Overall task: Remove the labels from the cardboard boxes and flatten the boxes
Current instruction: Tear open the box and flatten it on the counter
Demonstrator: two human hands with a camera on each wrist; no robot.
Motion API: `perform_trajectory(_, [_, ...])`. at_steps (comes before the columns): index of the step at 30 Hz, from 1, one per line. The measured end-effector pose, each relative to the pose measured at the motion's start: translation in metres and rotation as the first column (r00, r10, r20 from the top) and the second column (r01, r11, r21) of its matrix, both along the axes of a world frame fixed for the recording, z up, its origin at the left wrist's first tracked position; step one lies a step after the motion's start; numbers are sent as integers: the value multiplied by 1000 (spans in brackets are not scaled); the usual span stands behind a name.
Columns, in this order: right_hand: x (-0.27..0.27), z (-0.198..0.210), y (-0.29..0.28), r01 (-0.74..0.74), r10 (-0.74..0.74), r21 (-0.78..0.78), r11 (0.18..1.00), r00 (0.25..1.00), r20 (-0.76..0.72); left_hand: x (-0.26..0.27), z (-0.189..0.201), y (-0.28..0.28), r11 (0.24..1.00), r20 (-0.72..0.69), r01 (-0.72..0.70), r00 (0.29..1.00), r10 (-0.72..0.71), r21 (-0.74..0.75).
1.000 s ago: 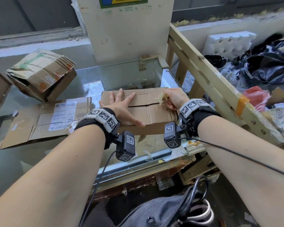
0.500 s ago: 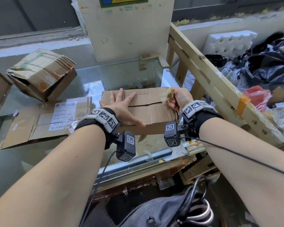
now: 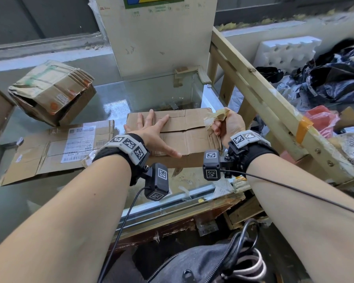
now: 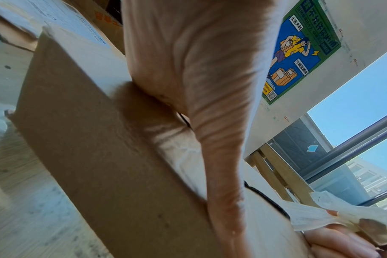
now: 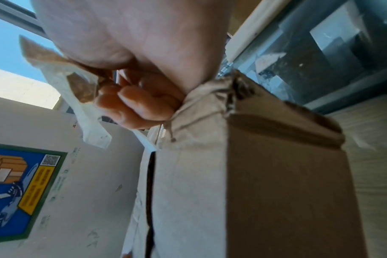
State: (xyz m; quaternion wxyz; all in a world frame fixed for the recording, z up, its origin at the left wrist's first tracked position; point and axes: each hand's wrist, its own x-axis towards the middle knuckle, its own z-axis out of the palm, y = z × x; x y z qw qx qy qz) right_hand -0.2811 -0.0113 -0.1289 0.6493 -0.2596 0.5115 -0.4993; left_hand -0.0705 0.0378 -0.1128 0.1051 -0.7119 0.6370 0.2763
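The cardboard box (image 3: 178,137) lies on the glass tabletop (image 3: 110,94) straight ahead of the person, its long axis running from nine o'clock to three o'clock. The left hand (image 3: 151,133) rests flat on its top face, fingers (image 3: 150,117) straight and spread wide, pinning it down. At the box's three o'clock end the right hand (image 3: 228,126) is curled tight round a crumpled strip of peeled tape (image 3: 218,116), which sticks up out of the fist toward twelve o'clock; whether the strip's lower end clings to the cardboard I cannot tell. The right wrist view shows the fingers bunched against the crushed corner of the box.

So the right hand is the nearer one to the tape end, and a pull would likely go away from the box toward three o'clock while the left holds it steady.

By count: one box under the hands; one flattened box (image 3: 55,148) at nine o'clock bearing one white label (image 3: 78,145); one bundle of flattened boxes (image 3: 51,90) at ten o'clock.
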Motion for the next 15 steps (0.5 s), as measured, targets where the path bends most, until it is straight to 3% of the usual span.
perform_trajectory(11, [-2, -6, 0, 157, -183, 112, 981, 941, 285, 0, 0, 1, 1000, 1, 1, 1000, -1, -11])
perform_trajectory(15, [-3, -8, 2, 185, -211, 114, 976, 928, 308, 0, 0, 0, 1000, -5, 0, 1000, 0, -10])
